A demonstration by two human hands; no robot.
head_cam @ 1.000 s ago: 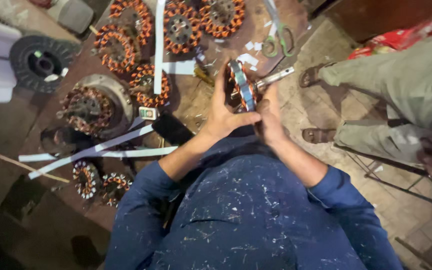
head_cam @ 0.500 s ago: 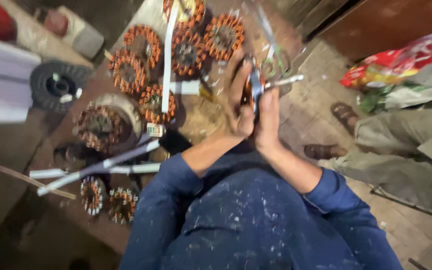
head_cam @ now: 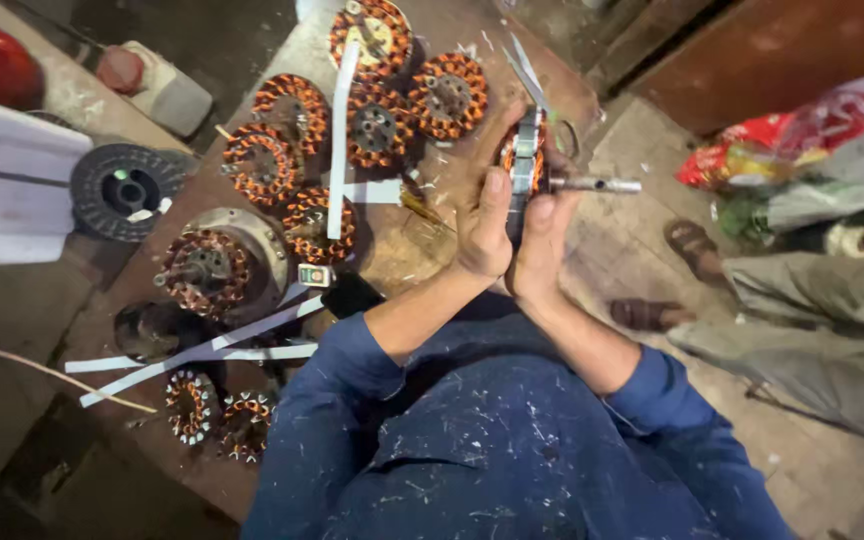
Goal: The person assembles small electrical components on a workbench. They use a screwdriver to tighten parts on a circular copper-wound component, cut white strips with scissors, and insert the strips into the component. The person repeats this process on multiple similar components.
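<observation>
Both grips are closed — left hand (head_cam: 482, 235) and right hand (head_cam: 542, 245) clamp the copper-wound stator (head_cam: 524, 160) edge-on above the surface (head_cam: 422, 250), lifted slightly farther from the body than before.

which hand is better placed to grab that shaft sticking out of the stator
Probably the right hand: it sits on the side of the stator where the metal shaft juts out; the left hand cups the opposite face.
</observation>
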